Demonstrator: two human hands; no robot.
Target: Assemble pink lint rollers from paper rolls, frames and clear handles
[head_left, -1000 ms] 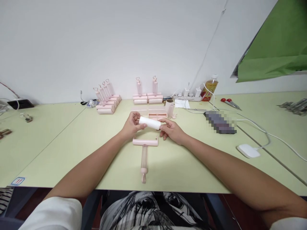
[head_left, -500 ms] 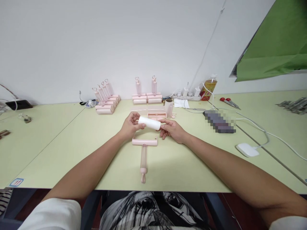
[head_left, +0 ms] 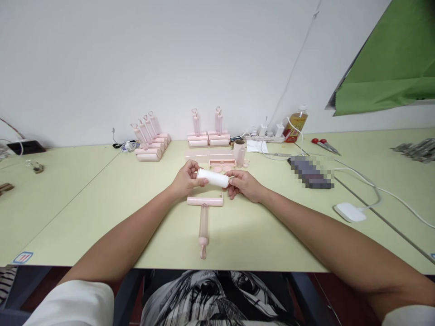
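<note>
White roll (head_left: pixel 213 178) gripped at both ends, probably for steadiness: left hand (head_left: pixel 186 179) fingers curled round one, right hand (head_left: pixel 246 184) pinching the other. Pink handle (head_left: pixel 204 222) points toward front edge of desk (head_left: pixel 258 244), likely for reach.

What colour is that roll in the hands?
The roll is white; it shows best in the head view.

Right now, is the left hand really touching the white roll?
Touching. The head view shows the left hand with its thumb laid over the near side of the white roll, no gap between them.
</note>
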